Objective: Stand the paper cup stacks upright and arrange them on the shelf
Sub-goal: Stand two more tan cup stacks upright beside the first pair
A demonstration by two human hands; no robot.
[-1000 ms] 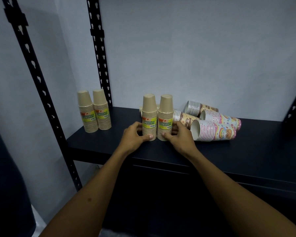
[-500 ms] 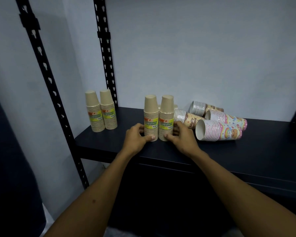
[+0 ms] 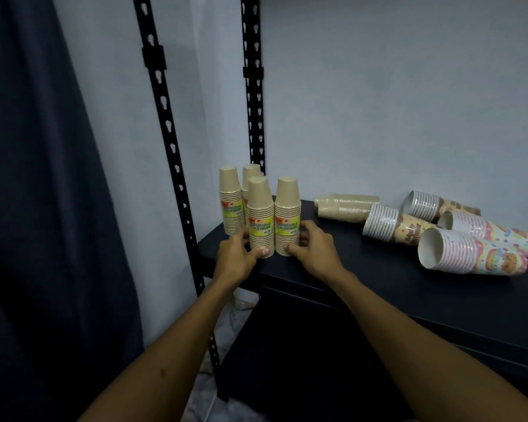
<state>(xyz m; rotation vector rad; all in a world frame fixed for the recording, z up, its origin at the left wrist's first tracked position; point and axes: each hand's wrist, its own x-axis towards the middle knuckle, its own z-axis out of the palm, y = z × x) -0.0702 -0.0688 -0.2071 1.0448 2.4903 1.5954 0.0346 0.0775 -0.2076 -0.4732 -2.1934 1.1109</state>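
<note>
Together the left hand point(image 3: 237, 257) and right hand point(image 3: 313, 249) clasp a twin pack of kraft paper cup stacks point(image 3: 273, 217), fingers curled round its base; it stands upright at the black shelf's point(image 3: 378, 287) left end, just before another upright pack point(image 3: 232, 202).

a single head-worn wide-angle view looks forward and slightly down from close in front of the dark flat metal shelf point(image 3: 378, 269), facing the pale blue-grey wall point(image 3: 378, 102). both forearms reach in from the bottom edge. black slotted steel uprights point(image 3: 162, 117) rise at left.
</note>
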